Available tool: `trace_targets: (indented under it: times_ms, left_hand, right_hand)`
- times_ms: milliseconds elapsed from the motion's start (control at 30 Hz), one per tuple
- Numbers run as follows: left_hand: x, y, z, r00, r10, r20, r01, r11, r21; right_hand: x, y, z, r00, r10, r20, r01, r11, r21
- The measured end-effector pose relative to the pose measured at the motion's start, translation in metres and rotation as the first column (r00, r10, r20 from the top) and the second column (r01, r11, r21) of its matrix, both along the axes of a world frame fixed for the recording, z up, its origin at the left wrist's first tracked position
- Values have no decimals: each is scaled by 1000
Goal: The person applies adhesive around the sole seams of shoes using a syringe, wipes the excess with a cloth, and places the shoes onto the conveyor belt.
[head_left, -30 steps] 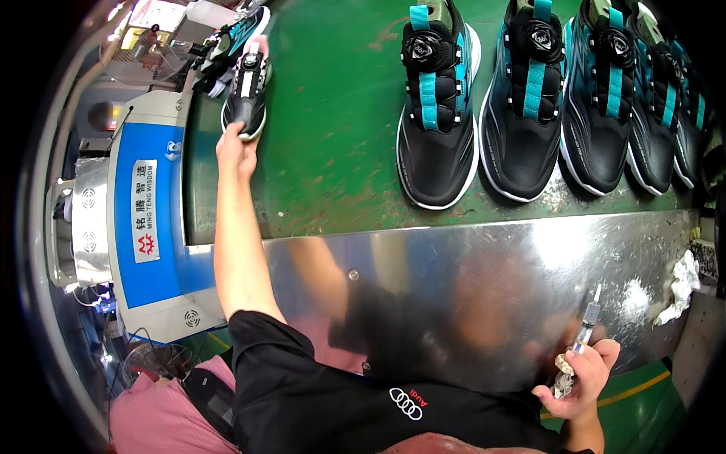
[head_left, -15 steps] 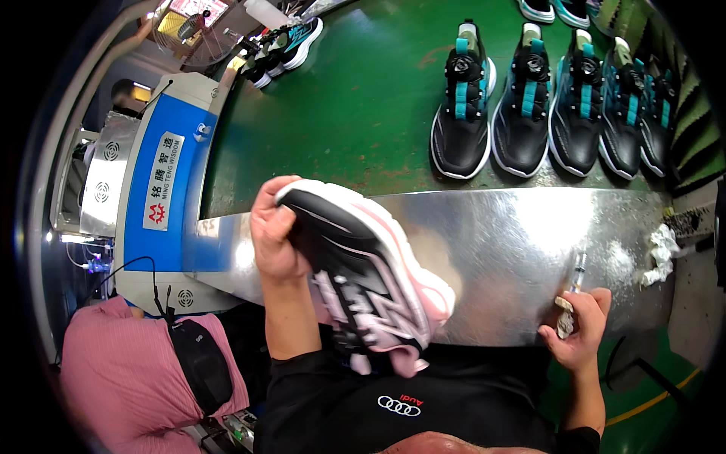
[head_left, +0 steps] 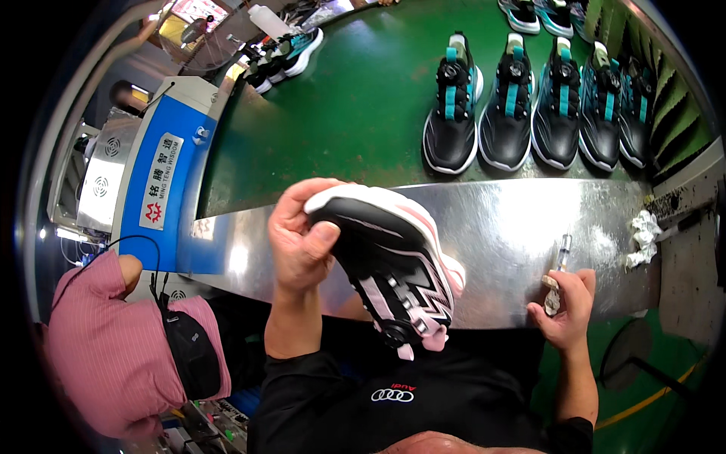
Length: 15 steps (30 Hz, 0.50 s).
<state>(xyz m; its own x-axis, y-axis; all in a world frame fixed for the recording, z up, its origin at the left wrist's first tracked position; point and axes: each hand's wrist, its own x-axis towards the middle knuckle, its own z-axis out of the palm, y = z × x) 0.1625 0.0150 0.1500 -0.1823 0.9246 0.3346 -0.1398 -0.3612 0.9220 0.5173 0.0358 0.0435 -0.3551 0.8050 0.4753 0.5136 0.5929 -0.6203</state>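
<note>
Black-and-pink shoe [head_left: 382, 253], toe clasped in the left hand's [head_left: 297, 246] fingers, heel tilted low, is held above the metal worktop [head_left: 499, 242]. Right-hand [head_left: 569, 309] fingers grip a syringe [head_left: 564, 253]. Positioning the shoe seems the step; the next move likely calls for a steady toe grip. Black-and-teal shoes [head_left: 504, 129] stand beyond.

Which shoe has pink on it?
The black-and-pink shoe in the left hand; the five shoes lined up on the green table have teal straps instead.
</note>
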Motion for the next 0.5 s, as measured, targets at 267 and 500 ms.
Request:
trace_targets:
  times_ms: [267,500]
  left_hand:
    - [-64,-16,-34,991,57,120,-41,990,-133]
    - [-70,-35,-66,980,163,111,-127,953,-275]
  right_hand:
    - [-1,15,3,998,49,-40,-48,999,26]
    - [7,13,-6,997,43,-66,-45,999,-25]
